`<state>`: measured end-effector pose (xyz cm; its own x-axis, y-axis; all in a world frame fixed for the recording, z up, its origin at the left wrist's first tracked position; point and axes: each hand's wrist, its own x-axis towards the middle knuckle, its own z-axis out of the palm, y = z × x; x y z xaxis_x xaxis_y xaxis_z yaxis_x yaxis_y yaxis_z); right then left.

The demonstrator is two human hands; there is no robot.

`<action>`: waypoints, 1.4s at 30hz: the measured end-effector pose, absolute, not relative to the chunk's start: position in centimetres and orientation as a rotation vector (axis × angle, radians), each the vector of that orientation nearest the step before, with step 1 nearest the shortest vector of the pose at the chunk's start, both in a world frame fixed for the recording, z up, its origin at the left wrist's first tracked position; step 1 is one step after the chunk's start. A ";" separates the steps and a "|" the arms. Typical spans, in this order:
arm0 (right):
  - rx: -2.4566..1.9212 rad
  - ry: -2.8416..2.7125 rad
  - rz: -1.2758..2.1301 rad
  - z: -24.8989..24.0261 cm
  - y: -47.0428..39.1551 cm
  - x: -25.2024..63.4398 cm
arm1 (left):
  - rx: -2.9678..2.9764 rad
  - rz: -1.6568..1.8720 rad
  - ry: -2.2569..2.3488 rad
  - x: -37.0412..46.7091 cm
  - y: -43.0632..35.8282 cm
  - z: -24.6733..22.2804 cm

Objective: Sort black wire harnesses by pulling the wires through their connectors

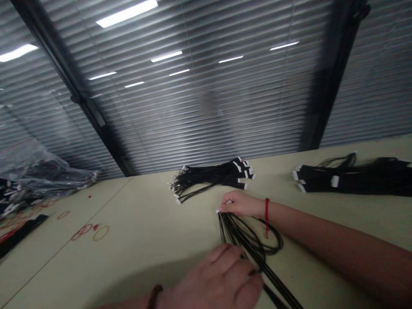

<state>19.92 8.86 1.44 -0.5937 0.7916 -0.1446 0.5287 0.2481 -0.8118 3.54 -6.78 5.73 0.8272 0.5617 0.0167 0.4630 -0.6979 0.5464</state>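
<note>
A bundle of thin black cables [242, 234] with small white connectors hangs from my right hand [238, 203], which pinches it at the connector ends. One cable loops out to the right, under the wrist with the red string bracelet. Lower and closer to me, my left hand [222, 274] curls its fingers round the same bundle, slightly blurred. Past that hand the cables run down out of view at the bottom edge. Behind my right hand, a pile of black cables [209, 176] with white connectors lies on the table [154, 214].
More bundled black cables [363, 178] lie at the right. At the left are a clear plastic bag [58, 171] with cables, a black strip [24, 234], red rubber bands [83, 231] and a yellow band [101, 233]. A window with blinds [193, 120] rises behind the table.
</note>
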 end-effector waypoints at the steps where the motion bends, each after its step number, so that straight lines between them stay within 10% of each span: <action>1: -1.219 -2.250 1.260 1.5 9.1 20.0 | 2.709 0.204 0.775 3.4 -6.0 5.2; 12: -0.888 -2.550 1.265 1.2 6.5 19.5 | 1.952 0.849 1.134 3.2 3.5 9.1; 42: -0.559 -2.094 1.807 -0.3 8.4 17.8 | 1.147 0.721 0.896 -2.7 3.5 0.9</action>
<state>17.81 8.44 -0.26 -0.8727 0.4881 -0.0141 0.0853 0.1239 -0.9886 -2.70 3.50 0.92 0.4719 0.8536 -0.2207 -0.0325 0.2670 0.9631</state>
